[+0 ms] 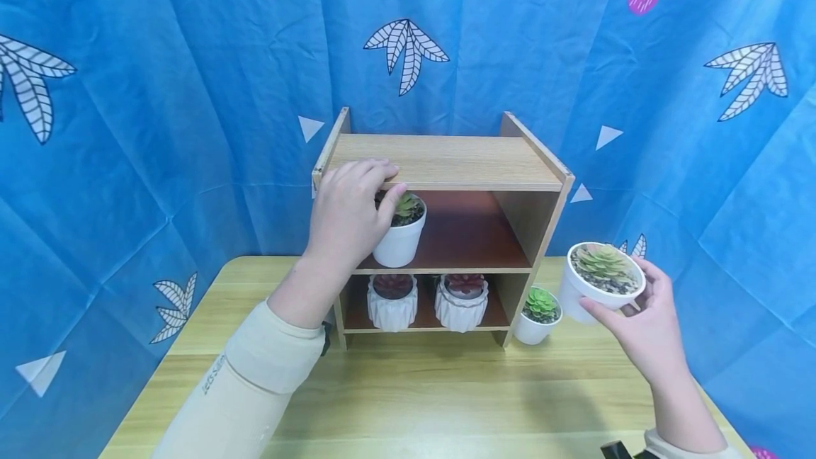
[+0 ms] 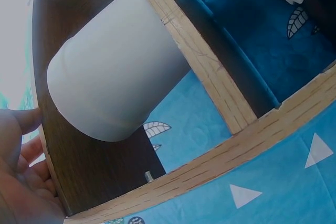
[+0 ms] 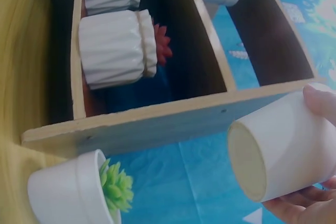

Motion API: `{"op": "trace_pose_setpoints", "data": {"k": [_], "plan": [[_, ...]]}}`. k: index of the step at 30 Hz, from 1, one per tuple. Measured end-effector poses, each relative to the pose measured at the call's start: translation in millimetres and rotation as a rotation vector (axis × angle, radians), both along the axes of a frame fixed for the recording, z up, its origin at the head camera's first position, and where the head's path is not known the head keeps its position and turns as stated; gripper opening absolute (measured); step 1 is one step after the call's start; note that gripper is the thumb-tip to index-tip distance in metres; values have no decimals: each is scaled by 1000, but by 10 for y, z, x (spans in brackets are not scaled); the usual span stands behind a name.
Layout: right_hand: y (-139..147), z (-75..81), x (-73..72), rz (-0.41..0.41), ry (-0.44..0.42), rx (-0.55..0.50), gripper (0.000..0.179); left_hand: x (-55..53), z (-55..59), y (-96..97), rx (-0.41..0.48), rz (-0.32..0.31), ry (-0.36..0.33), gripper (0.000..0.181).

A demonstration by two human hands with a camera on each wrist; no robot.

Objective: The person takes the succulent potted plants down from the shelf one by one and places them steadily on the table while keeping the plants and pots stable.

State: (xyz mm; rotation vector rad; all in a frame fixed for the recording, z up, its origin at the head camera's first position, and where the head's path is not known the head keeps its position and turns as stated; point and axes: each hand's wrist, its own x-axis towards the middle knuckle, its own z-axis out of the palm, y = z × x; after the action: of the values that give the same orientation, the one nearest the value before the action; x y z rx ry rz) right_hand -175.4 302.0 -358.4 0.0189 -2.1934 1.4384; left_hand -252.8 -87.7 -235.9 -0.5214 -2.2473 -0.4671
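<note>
On the left part of the small wooden shelf unit's top board (image 1: 446,161), my left hand (image 1: 347,211) rests near the front edge, its thumb by that edge. Just below, on the middle shelf, stands a white potted succulent (image 1: 399,238), partly hidden by the hand; the left wrist view shows its smooth white pot (image 2: 115,66) apart from the fingers. My right hand (image 1: 653,331) holds another white potted succulent (image 1: 602,278) in the air right of the unit, thumb on the near side. Its pale base (image 3: 247,161) shows in the right wrist view.
Two ribbed white pots with red succulents, one left (image 1: 392,303) and one right (image 1: 462,303), stand on the lowest shelf. A white pot with a bright green succulent (image 1: 537,315) stands on the wooden table (image 1: 446,395) beside the unit. A blue patterned curtain (image 1: 191,91) hangs behind.
</note>
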Motion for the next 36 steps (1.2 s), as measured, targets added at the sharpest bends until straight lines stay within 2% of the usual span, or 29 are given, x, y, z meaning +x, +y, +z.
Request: {"op": "trace_pose_setpoints", "data": {"k": [7, 25, 36], "plan": [[80, -98, -70, -21, -42, -88, 99, 1, 6, -3, 1, -2, 2, 36], [227, -399, -263, -122, -166, -101, 102, 1, 5, -7, 1, -3, 1, 36], [308, -650, -403, -155, -168, -181, 101, 7, 8, -5, 0, 0, 7, 36]]}}
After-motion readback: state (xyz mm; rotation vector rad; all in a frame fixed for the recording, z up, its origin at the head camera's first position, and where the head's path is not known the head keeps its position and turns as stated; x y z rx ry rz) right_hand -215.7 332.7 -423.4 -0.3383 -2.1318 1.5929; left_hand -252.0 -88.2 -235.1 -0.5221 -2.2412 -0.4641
